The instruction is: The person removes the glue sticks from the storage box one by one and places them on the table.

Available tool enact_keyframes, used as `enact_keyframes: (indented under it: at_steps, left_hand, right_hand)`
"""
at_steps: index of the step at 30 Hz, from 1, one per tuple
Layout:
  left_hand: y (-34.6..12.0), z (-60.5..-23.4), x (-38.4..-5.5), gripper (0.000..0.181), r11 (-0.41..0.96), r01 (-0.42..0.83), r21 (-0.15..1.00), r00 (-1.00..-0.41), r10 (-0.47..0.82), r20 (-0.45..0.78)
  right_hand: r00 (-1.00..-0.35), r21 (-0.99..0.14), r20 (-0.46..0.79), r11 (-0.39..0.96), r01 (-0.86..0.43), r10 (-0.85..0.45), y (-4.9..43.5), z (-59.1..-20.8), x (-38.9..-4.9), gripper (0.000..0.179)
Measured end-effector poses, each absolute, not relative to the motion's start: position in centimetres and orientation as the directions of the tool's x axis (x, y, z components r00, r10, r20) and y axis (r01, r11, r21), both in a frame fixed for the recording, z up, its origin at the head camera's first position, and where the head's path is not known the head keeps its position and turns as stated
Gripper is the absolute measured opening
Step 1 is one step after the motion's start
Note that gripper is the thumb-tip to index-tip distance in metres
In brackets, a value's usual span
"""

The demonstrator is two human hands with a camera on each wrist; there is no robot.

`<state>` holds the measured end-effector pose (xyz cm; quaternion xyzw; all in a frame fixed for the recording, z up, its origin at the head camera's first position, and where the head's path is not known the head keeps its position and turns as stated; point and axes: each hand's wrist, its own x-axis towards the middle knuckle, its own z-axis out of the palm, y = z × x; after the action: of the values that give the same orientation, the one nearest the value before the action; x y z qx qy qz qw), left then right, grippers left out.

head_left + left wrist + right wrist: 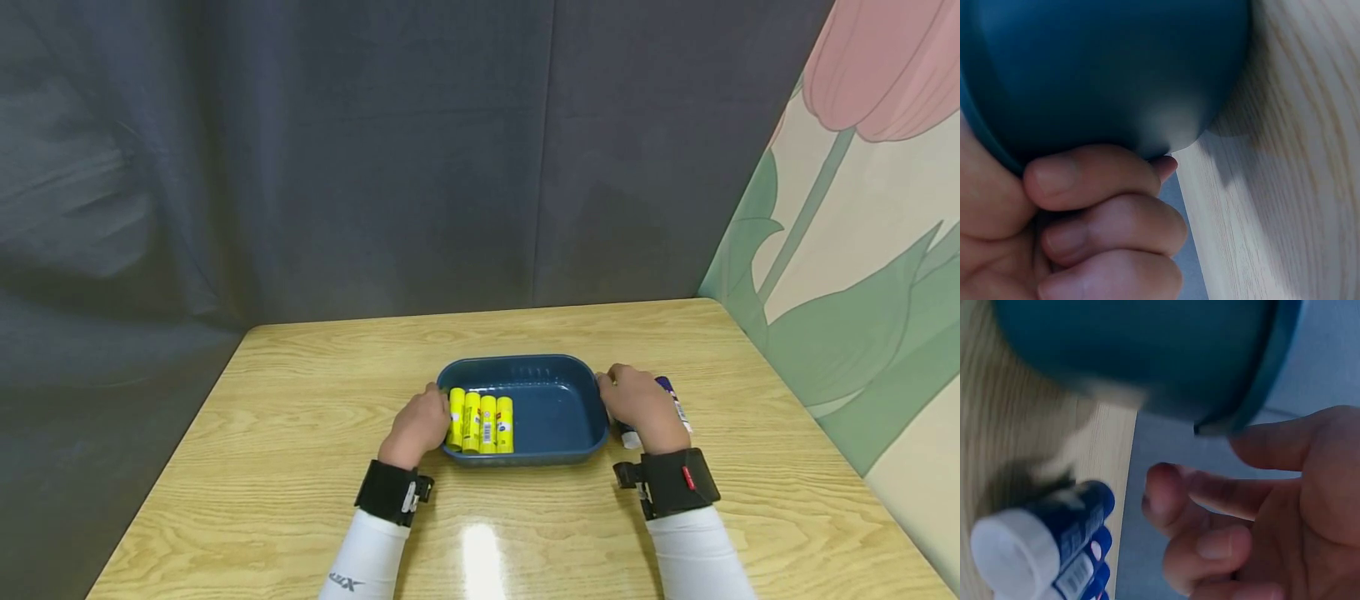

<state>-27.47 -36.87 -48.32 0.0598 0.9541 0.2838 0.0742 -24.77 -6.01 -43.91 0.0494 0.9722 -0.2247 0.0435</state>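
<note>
A dark blue plastic tray sits on the table, with a row of several yellow glue sticks lying side by side in its left part. My left hand grips the tray's left end; in the left wrist view its curled fingers press the outer wall under the rim. At the opposite end, my right hand has its thumb against the rim. The right wrist view shows its other fingers loosely bent and apart from the wall.
Several blue glue sticks with white ends lie on the wooden table right of the tray, partly hidden under my right hand in the head view. A dark curtain hangs behind the table, and a painted wall borders its right side.
</note>
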Motion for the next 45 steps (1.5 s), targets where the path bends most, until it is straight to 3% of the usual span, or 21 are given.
enact_keyframes:
  at_steps: [11,24,31,39,45]
  left_hand:
    - [-36.7,-48.3,-27.6,0.043,0.836,0.078,0.543,-0.982,0.158,-0.101]
    - [-36.9,-48.2,-27.8,0.045,0.852,0.064,0.519,-0.981,0.149,-0.124]
    - [-37.3,-46.5,-27.0,0.049,0.887,-0.004,0.462,-0.984,0.079,-0.16]
    - [-36.0,-44.1,-25.8,0.045,0.898,0.032,0.438,-0.996,0.068,-0.066]
    - [-33.1,-43.2,-25.7,0.052,0.887,0.077,0.455,-0.992,0.112,-0.05]
  right_hand:
    - [-0.974,-0.398,-0.213,0.903,0.164,0.082,-7.9,-43.6,-24.2,0.041]
    - [-0.967,-0.43,-0.244,0.887,0.17,0.067,-8.1,-44.2,-24.7,0.045]
    - [-0.967,-0.429,-0.244,0.885,0.181,0.08,-8.6,-44.6,-25.3,0.048]
    - [-0.962,-0.431,-0.252,0.878,0.206,0.102,-8.4,-45.1,-25.3,0.049]
    - [-0.959,-0.43,-0.254,0.874,0.228,0.126,-8.0,-45.2,-25.6,0.049]
